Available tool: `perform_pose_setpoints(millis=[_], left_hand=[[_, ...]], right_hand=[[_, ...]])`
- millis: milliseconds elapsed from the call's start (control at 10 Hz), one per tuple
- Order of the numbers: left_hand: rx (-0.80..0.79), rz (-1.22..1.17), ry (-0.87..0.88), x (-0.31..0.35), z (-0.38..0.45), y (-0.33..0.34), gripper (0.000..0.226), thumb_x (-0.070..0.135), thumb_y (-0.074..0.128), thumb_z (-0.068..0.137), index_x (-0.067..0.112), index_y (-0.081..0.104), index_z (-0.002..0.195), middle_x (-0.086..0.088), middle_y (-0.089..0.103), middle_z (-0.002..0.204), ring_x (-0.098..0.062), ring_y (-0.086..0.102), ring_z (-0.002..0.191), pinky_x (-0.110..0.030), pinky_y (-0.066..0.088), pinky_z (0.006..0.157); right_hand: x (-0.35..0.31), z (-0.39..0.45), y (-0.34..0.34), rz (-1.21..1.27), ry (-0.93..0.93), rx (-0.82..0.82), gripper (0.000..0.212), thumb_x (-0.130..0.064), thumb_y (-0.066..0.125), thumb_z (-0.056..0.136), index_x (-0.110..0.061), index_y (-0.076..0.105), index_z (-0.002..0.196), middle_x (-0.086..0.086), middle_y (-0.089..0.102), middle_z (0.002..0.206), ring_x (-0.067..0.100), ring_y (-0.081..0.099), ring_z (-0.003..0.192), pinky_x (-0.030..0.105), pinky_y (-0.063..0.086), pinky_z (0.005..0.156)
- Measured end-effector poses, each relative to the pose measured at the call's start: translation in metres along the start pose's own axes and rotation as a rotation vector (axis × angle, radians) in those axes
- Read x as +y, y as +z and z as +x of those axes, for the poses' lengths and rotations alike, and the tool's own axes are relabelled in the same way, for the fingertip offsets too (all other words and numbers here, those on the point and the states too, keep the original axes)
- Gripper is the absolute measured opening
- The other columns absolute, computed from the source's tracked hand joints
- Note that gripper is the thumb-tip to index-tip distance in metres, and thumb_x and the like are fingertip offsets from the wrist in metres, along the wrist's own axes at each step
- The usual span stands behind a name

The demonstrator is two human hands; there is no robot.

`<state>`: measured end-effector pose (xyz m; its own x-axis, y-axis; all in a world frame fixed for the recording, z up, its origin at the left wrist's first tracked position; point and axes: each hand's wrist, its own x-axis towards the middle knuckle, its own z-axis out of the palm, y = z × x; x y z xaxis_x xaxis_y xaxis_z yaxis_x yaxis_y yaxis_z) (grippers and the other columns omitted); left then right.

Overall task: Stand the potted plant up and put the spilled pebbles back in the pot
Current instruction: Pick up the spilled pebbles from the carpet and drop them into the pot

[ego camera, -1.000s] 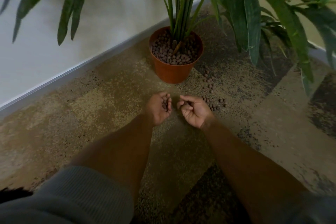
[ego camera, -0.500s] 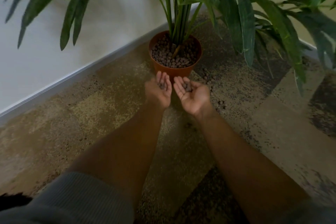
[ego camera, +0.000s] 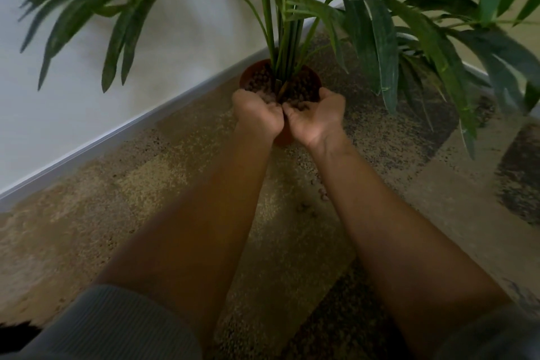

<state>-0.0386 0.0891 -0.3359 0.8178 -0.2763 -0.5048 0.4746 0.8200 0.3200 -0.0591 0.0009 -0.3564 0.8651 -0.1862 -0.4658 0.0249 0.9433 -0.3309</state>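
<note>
The terracotta pot [ego camera: 251, 74] stands upright on the carpet near the wall, with green palm stems [ego camera: 287, 38] rising from brown pebbles [ego camera: 301, 89] inside it. My left hand [ego camera: 257, 114] and my right hand [ego camera: 317, 117] are cupped side by side, palms up, at the pot's near rim and over its front wall. Each hand cradles some pebbles, blurred at the fingertips. A few spilled pebbles [ego camera: 323, 194] lie on the carpet beside my right forearm.
A white wall with a grey skirting board [ego camera: 117, 131] runs diagonally on the left. Long palm fronds [ego camera: 409, 47] hang over the floor to the right and above the hands. Patchy brown carpet [ego camera: 160, 184] covers the floor.
Both cupped hands rose from the carpet and moved forward to the pot's rim, carrying pebbles. The view has shifted closer to the plant.
</note>
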Motion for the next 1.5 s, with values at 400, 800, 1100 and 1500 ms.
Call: perform_pose_setpoints(millis=[400,800,1100,1500], left_hand=[[0.078,0.147,0.071,0.011,-0.008,-0.001,0.051,0.025,0.019,0.104,0.002,0.033,0.147,-0.016,0.042,0.148,-0.026,0.041,0.137,-0.036,0.03,0.115],[0.506,1.343,0.109,-0.011,0.029,-0.109,0.028,0.026,0.034,0.102,0.02,0.053,0.083,0.003,0.053,0.082,-0.008,0.051,0.07,-0.02,0.043,0.063],[0.255,1.916,0.088,-0.045,0.024,-0.136,0.043,0.019,0.055,0.091,0.019,0.052,0.134,-0.006,0.057,0.132,-0.027,0.059,0.114,-0.035,0.05,0.094],[0.083,2.097,0.243,-0.049,0.034,-0.17,0.023,0.01,0.057,0.089,0.015,0.063,0.111,-0.006,0.062,0.12,-0.024,0.06,0.109,-0.035,0.052,0.094]], right_hand=[[-0.009,-0.022,0.002,-0.055,0.029,-0.022,0.056,-0.02,0.034,0.102,0.004,0.021,0.151,0.026,0.026,0.155,0.037,0.027,0.145,0.044,0.025,0.12],[0.017,-0.022,-0.07,-1.242,0.004,0.32,0.02,-0.003,0.05,0.091,-0.013,0.06,0.077,0.01,0.063,0.083,0.019,0.057,0.075,0.033,0.048,0.07],[0.015,-0.023,-0.14,-1.892,-0.133,0.379,0.013,-0.024,0.064,0.085,-0.013,0.068,0.086,0.008,0.067,0.098,0.021,0.062,0.097,0.035,0.054,0.087],[-0.014,-0.031,-0.172,-2.227,-0.103,0.405,0.049,-0.03,0.058,0.09,-0.019,0.05,0.138,0.011,0.03,0.149,0.035,0.023,0.136,0.044,0.037,0.109]])
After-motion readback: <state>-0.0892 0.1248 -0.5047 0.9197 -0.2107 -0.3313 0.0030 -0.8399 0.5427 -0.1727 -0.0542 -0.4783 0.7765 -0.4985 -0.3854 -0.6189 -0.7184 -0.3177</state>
